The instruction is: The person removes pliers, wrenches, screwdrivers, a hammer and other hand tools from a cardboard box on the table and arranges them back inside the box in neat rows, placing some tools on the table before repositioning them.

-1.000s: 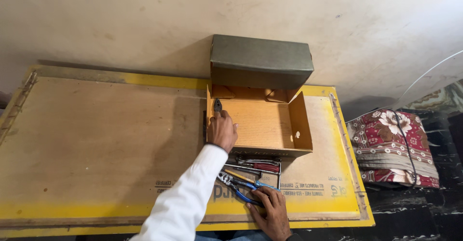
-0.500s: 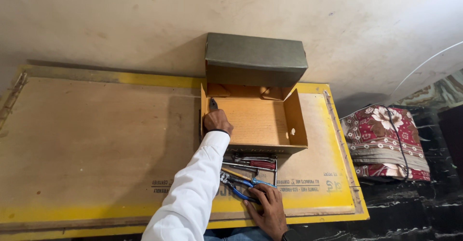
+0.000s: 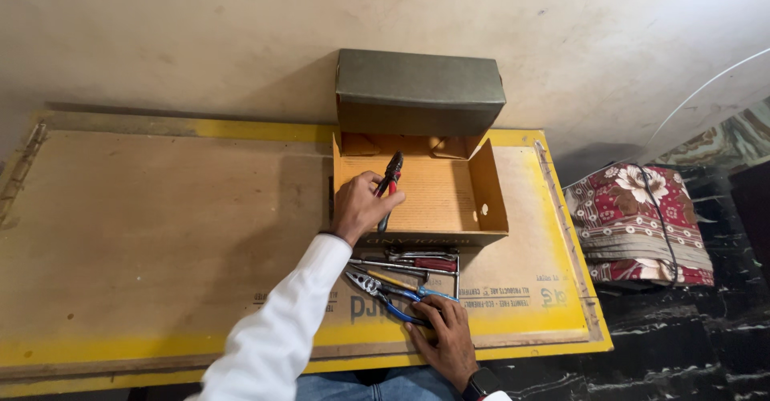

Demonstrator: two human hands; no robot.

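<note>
An open cardboard box (image 3: pixel 489 200) sits on a yellow-edged plywood board (image 3: pixel 160 224), its grey-green lid (image 3: pixel 417 88) raised against the wall. My left hand (image 3: pixel 362 204), in a white sleeve, reaches over the box's left side and grips red-and-black-handled pliers (image 3: pixel 391 172) just above the box floor. My right hand (image 3: pixel 445 337), with a watch on its wrist, rests near the front edge on the handles of blue-handled pliers (image 3: pixel 385 297). Several more hand tools (image 3: pixel 417 263), among them a red-handled one, lie between the box and that hand.
A plain plaster wall rises behind the board. To the right, a folded red floral quilt (image 3: pixel 638 224) with a thin cable across it lies on a dark marble floor (image 3: pixel 690 337). The board's left half shows bare plywood.
My left hand has moved from the box's left wall to over the box floor, and the pliers in it now show clearly. My right hand stays on the tools.
</note>
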